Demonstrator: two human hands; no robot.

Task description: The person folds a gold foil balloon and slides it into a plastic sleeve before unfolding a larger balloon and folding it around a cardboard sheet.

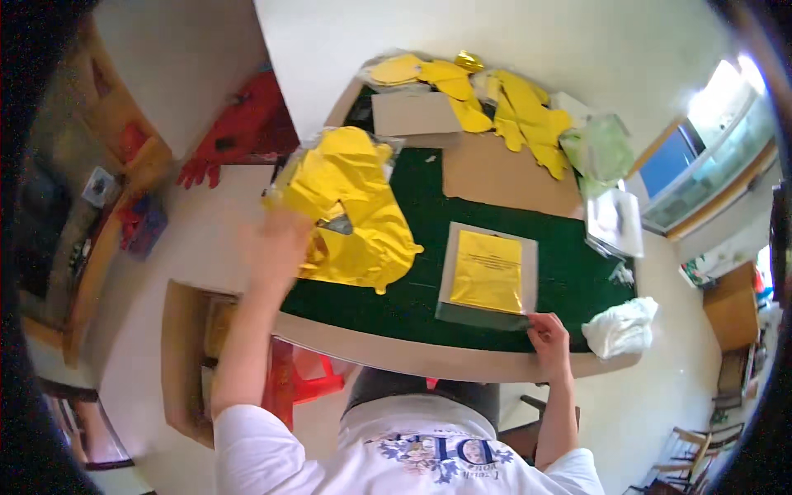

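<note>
On the green table (371, 318), a flat yellow foil balloon (359, 186) lies spread out at the left, with a hole in its middle. My left hand (285, 239) is over its left edge, smeared by motion, so its fingers do not show clearly. To the right lies a clear plastic bag (470, 314) with a pale card inside. A folded yellow foil piece with dark print (488, 268) lies over the card. My right hand (549, 334) is closed, pinching the bag's near right corner close to the table's front edge.
More flat yellow foil balloons (528, 115) are heaped at the back, beside cardboard sheets (511, 177). A green plastic bag (602, 153) and white packets (615, 223) sit at the right. White crumpled cloth or plastic (620, 327) rests at the front right corner. An open carton (183, 363) stands below left.
</note>
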